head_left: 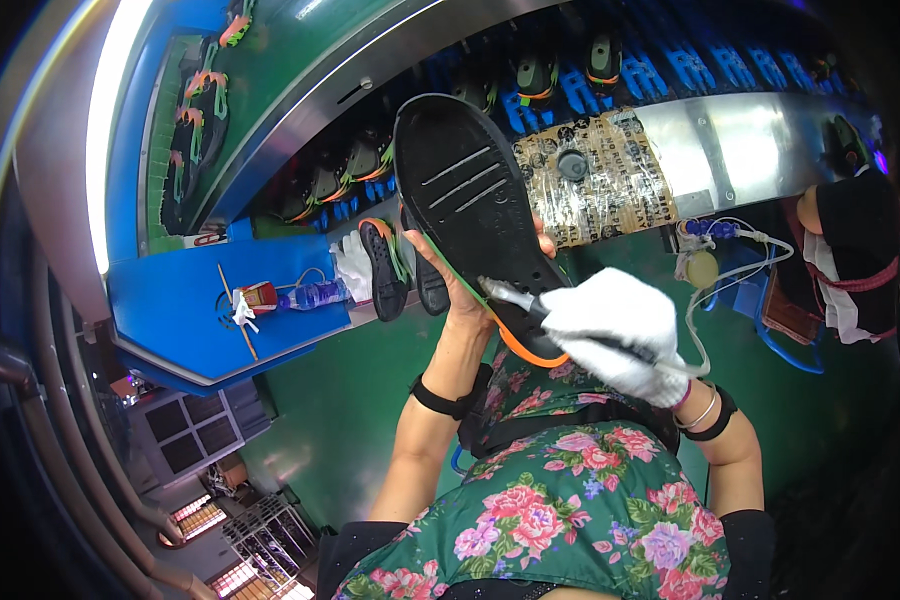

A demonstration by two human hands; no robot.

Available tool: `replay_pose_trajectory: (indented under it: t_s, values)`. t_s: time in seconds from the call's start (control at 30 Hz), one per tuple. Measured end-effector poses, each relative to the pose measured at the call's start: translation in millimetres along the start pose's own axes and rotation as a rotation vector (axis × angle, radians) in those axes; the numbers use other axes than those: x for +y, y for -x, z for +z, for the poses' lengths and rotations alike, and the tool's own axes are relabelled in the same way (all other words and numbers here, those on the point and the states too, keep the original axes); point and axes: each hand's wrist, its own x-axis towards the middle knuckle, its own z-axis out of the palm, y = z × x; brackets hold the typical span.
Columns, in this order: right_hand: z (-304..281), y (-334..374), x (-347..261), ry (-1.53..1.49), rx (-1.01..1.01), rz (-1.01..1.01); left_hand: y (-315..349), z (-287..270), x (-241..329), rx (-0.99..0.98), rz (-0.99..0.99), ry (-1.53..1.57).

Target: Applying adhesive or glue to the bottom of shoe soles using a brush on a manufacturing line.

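Note:
In front of me my bare left hand (pixel 457 285) is wrapped round a black shoe sole (pixel 465 190) from beneath, with a thumb along its left edge and fingertips showing at the right. The sole has three pale slits near its toe end, and green and orange trim along the rim toward the heel. My right hand (pixel 610 320), in a white glove, is closed on a small brush (pixel 510 295) with a pale metal band. Its tip touches or nearly touches the sole's left edge, beside my left hand. More soles (pixel 382 270) stand just left of the held one.
A blue side table (pixel 190 310) on the left holds a plastic bottle (pixel 315 294) and a red box (pixel 258 298). Beyond are a metal ledge (pixel 750 150) with a taped patch and blue racks (pixel 690 70) carrying shoes. Another person's arm (pixel 810 212) is at the right, near a hose (pixel 710 290).

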Motion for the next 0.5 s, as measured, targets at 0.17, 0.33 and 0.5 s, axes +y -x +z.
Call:
replay_pose_trajectory:
  t_s: [0.17, 0.33, 0.5]
  values:
    - [1, 4, 4, -0.052, -0.028, 0.039, 4, -1, 2, 0.038, 0.003, 0.009]
    - [2, 9, 5, 0.071, -0.008, -0.039, 3, -17, 11, -0.033, -0.001, -0.011]
    - [5, 7, 4, -0.029, -0.034, 0.036, 0, -19, 11, -0.100, 0.021, -0.011]
